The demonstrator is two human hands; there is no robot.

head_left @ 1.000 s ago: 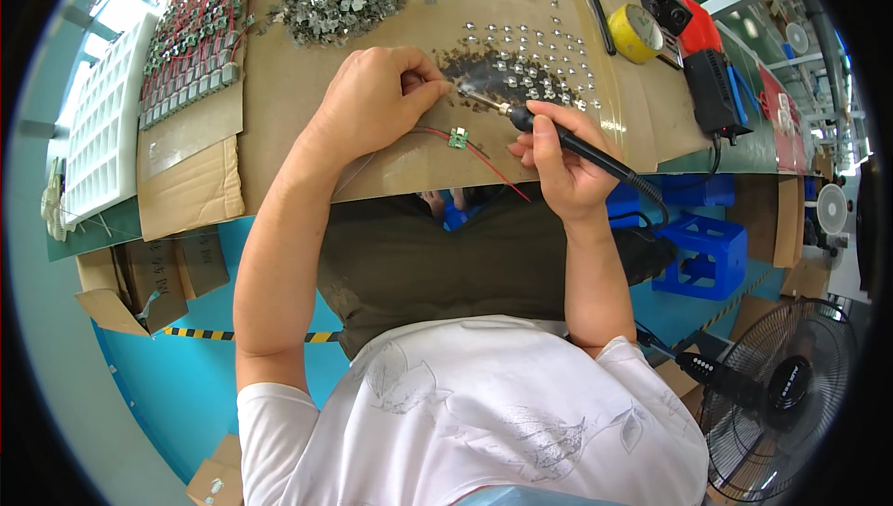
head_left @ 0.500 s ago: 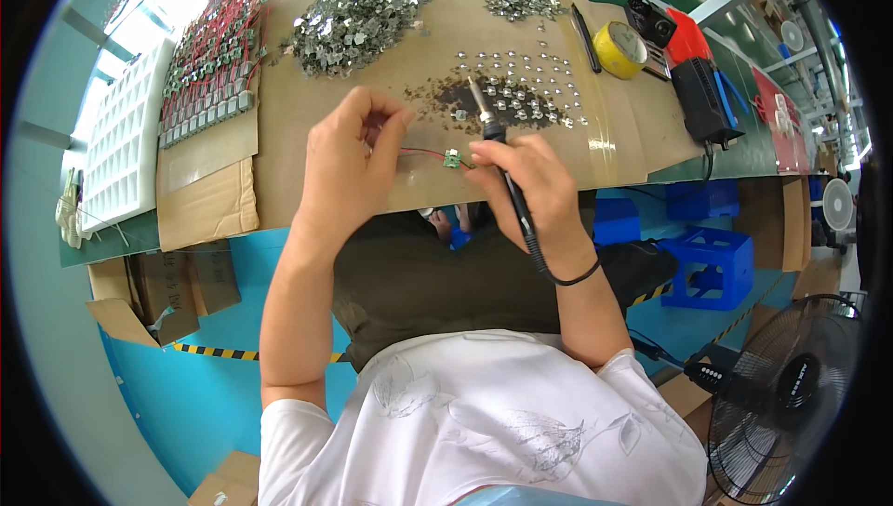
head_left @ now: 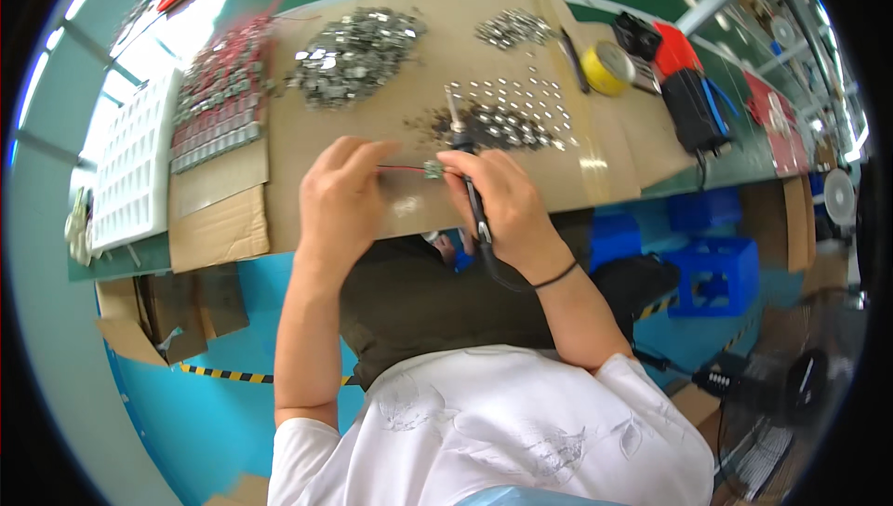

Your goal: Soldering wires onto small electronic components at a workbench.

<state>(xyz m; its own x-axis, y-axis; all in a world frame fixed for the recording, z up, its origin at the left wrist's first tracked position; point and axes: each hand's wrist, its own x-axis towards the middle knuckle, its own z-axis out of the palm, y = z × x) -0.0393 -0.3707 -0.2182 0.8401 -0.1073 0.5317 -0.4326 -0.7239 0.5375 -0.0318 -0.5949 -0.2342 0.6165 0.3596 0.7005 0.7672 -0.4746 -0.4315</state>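
Note:
My right hand is closed round a black-handled soldering iron, its metal tip pointing up and away over the table. Against the thumb and fingertips of that hand sits a small green circuit board. A thin red wire runs left from the board to my left hand, whose fingers are bent together at the wire's end; motion smears them. Just beyond the iron, small shiny metal parts lie in rows, the nearer ones over a dark brown scorched patch.
Heaps of metal pieces and smaller parts lie farther back. Finished-looking boards with red wires and a white gridded tray stand left. Yellow tape and a black device are right. A fan stands lower right.
Both hands have shifted slightly in the picture, the right one leftward with the iron and board. The whole view has tilted a little and is more blurred. The wire still spans between the hands.

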